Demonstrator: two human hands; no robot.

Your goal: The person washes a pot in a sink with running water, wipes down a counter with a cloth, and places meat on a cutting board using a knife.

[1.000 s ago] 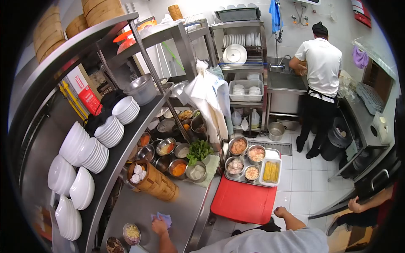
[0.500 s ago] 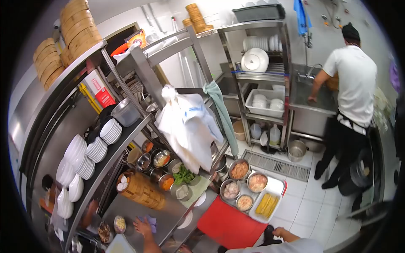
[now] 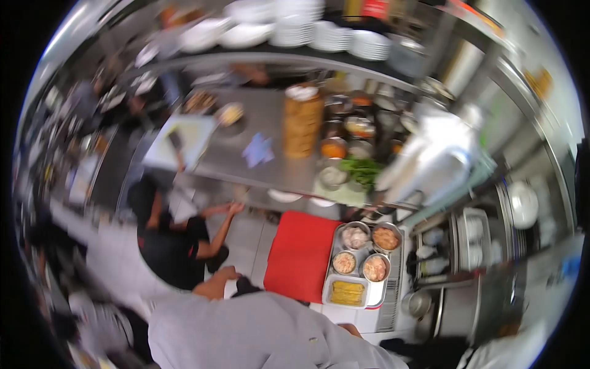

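Observation:
My left hand (image 3: 229, 273) hangs at my side, left of the red board (image 3: 300, 252). Motion blur hides whether its fingers are curled, and I make out nothing in it. Only a small bit of my right hand or forearm (image 3: 350, 330) shows past my grey shirt (image 3: 258, 335); its fingers are hidden. Right of the board, a metal tray (image 3: 337, 252) bears several bowls of pale and orange raw filling, including a bowl of pinkish filling (image 3: 375, 268). A white tub (image 3: 329, 299) at its near end holds yellow strips (image 3: 347, 293).
A co-worker in black (image 3: 169, 255) is close on my left, hands together. On the steel counter (image 3: 236, 175) are a purple cloth (image 3: 258, 150), bamboo steamers (image 3: 301, 126), leafy greens (image 3: 361, 170) and a white cutting board (image 3: 178, 141). White plates (image 3: 292, 34) fill the shelf above.
My view has swung left and down, bringing the co-worker in black into sight. A hand that was on the purple cloth is off it now. The person at the sink has left the view.

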